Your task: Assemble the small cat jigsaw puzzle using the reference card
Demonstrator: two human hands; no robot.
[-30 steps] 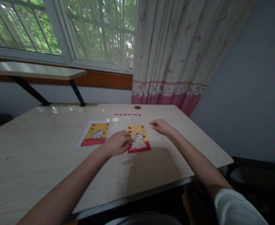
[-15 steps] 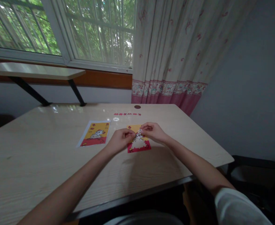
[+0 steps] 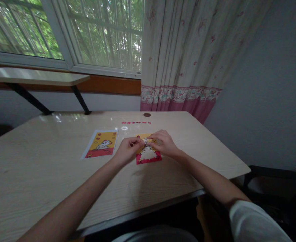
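Observation:
A jigsaw puzzle (image 3: 149, 161) with a yellow top and a red lower border lies on the table, its lower middle a pale open gap. My left hand (image 3: 130, 149) is at its left side, thumb and finger pinched together; whatever they hold is too small to make out. From the right, my right hand (image 3: 164, 143) bends over the upper part, its fingertips closed on a small white puzzle piece (image 3: 146, 139) with dark lines. Both sets of fingertips nearly meet there and partly cover the puzzle. To the left lies a printed picture (image 3: 103, 144) of a white animal on yellow and red.
Several small red pieces (image 3: 136, 122) form a row behind the puzzle. Near them are a white ring-shaped spot (image 3: 124, 128) and a dark round disc (image 3: 147, 115) by the back edge. A raised shelf (image 3: 37, 76) stands at back left; a dark chair (image 3: 271, 173) is at right.
My right hand has moved slightly left and down, bringing its fingertips and the white piece closer to my left fingertips. My left hand has barely shifted. The view has turned a little.

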